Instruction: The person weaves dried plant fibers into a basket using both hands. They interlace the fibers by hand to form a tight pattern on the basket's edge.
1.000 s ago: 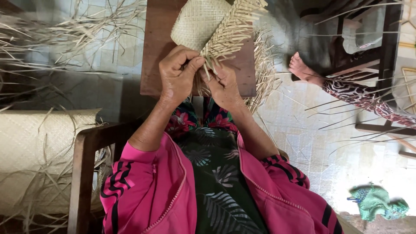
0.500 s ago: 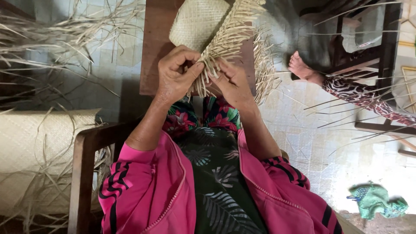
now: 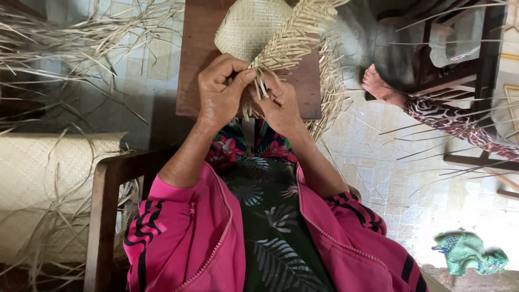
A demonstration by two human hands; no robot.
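the left hand (image 3: pixel 219 92) and the right hand (image 3: pixel 278 103) sit side by side at upper centre of the frame, almost touching, both pinched shut on the loose straw strips (image 3: pixel 259 89) that hang from the edge of a half-woven straw piece (image 3: pixel 251 27). the left thumb and forefinger clamp a few strips from the left; the right hand's fingers curl around the strips from the right, partly hidden behind them, so how many it holds cannot be told.

the woven piece lies just above the hands, toward the top edge of the frame, its finished rounded part at upper centre and its unwoven fringe (image 3: pixel 294 38) running as a long band up and to the right. that long axis slants from the fingertips toward the upper right corner, so the fringe passes nearer the right hand while the woven body sits more over the left. the piece rests over a dark wooden stool top (image 3: pixel 194 65).

around it: a rolled woven mat (image 3: pixel 48 184) at lower left beside a wooden chair arm (image 3: pixel 105 205), scattered dry straw (image 3: pixel 59 32) at upper left, another person's bare foot (image 3: pixel 378 86) at right, and a green cloth (image 3: pixel 467 254) on the tiled floor at lower right.
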